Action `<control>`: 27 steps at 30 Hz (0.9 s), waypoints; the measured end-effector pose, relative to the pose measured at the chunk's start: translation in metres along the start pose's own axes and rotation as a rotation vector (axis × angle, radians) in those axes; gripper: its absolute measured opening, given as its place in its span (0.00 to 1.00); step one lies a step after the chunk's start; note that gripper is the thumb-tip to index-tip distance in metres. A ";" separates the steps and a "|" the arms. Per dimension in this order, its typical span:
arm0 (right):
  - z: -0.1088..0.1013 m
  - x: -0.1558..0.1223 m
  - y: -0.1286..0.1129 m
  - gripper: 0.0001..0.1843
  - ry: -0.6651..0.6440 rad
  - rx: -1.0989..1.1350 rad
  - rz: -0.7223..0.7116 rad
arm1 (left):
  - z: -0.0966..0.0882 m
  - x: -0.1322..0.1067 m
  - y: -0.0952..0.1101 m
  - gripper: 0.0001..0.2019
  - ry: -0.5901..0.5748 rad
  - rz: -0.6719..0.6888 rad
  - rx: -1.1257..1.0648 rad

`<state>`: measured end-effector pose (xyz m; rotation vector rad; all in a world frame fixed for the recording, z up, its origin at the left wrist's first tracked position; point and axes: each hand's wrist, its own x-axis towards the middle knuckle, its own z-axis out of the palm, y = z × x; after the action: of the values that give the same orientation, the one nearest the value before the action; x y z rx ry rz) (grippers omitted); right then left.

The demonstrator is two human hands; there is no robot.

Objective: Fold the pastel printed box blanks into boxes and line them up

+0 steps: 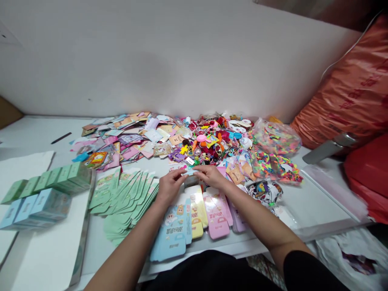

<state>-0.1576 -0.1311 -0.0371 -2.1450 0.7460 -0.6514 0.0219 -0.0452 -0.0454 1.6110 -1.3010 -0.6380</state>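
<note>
My left hand (168,186) and my right hand (210,175) meet at the middle of the white table (36,133). Their fingertips pinch a small light-blue flat piece (190,172) between them. Right below the hands lie flat unfolded little boxes: a blue one (171,234), a yellow one (197,210) and pink ones (217,212). Just beyond the hands sits a heap of small colourful trinkets and hair ties (209,143).
A fan of flat green boxes (127,198) lies left of my hands. Folded green and blue boxes (45,190) stand in rows at the far left. Loose cards (121,137) cover the back. Clear bags of neon bits (274,149) lie right; an orange sack (348,97) stands behind.
</note>
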 end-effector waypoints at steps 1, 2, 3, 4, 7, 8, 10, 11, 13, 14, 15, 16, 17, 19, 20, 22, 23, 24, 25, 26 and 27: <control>0.000 -0.001 -0.001 0.16 0.001 -0.013 -0.005 | 0.000 0.000 0.000 0.14 0.004 0.003 0.018; -0.001 -0.002 -0.002 0.15 -0.005 -0.032 -0.014 | 0.000 -0.001 -0.001 0.14 0.000 0.023 0.039; -0.001 -0.003 -0.003 0.15 -0.017 -0.057 -0.029 | -0.001 -0.001 -0.001 0.13 -0.007 0.061 0.064; -0.001 -0.004 -0.002 0.14 -0.032 -0.085 -0.049 | -0.002 -0.002 -0.001 0.12 -0.021 0.115 0.094; -0.002 -0.007 0.002 0.14 -0.022 -0.168 -0.128 | -0.004 -0.004 -0.003 0.12 -0.064 0.301 0.208; -0.002 -0.008 0.005 0.14 -0.005 -0.192 -0.161 | -0.004 -0.005 -0.005 0.12 -0.067 0.352 0.249; 0.000 -0.010 0.012 0.15 0.032 -0.241 -0.240 | -0.003 -0.007 -0.008 0.13 -0.050 0.434 0.333; 0.002 -0.012 0.015 0.15 0.050 -0.272 -0.282 | -0.001 -0.009 -0.010 0.13 -0.035 0.472 0.374; 0.005 -0.016 0.022 0.16 0.075 -0.357 -0.360 | 0.002 -0.011 -0.012 0.13 -0.004 0.545 0.444; 0.006 -0.019 0.025 0.17 0.084 -0.409 -0.387 | 0.003 -0.012 -0.013 0.14 0.007 0.574 0.468; 0.008 -0.022 0.028 0.17 0.093 -0.467 -0.404 | 0.004 -0.012 -0.014 0.14 0.012 0.596 0.482; 0.009 -0.025 0.031 0.17 0.101 -0.529 -0.409 | 0.004 -0.013 -0.014 0.13 0.006 0.611 0.491; 0.010 -0.028 0.034 0.17 0.107 -0.591 -0.405 | 0.005 -0.012 -0.014 0.13 -0.006 0.617 0.497; 0.011 -0.033 0.039 0.18 0.100 -0.695 -0.392 | 0.004 -0.011 -0.016 0.13 -0.045 0.608 0.506; 0.012 -0.035 0.041 0.19 0.085 -0.732 -0.387 | 0.005 -0.009 -0.017 0.13 -0.066 0.594 0.510; 0.013 -0.036 0.044 0.23 0.041 -0.763 -0.369 | 0.006 -0.006 -0.018 0.14 -0.100 0.545 0.501; 0.014 -0.034 0.046 0.24 0.021 -0.759 -0.350 | 0.007 -0.004 -0.019 0.13 -0.115 0.506 0.479; 0.015 -0.031 0.046 0.25 0.006 -0.744 -0.325 | 0.008 -0.002 -0.019 0.13 -0.126 0.461 0.448; 0.015 -0.028 0.045 0.24 -0.001 -0.719 -0.301 | 0.008 0.001 -0.018 0.13 -0.130 0.420 0.416; 0.014 -0.023 0.042 0.23 0.008 -0.691 -0.284 | 0.008 0.004 -0.016 0.13 -0.129 0.386 0.390; 0.012 -0.018 0.038 0.22 0.033 -0.663 -0.282 | 0.007 0.007 -0.012 0.13 -0.112 0.359 0.366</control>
<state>-0.1740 -0.1331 -0.0779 -2.8908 0.7537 -0.6418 0.0236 -0.0543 -0.0585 1.5817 -1.8179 -0.2809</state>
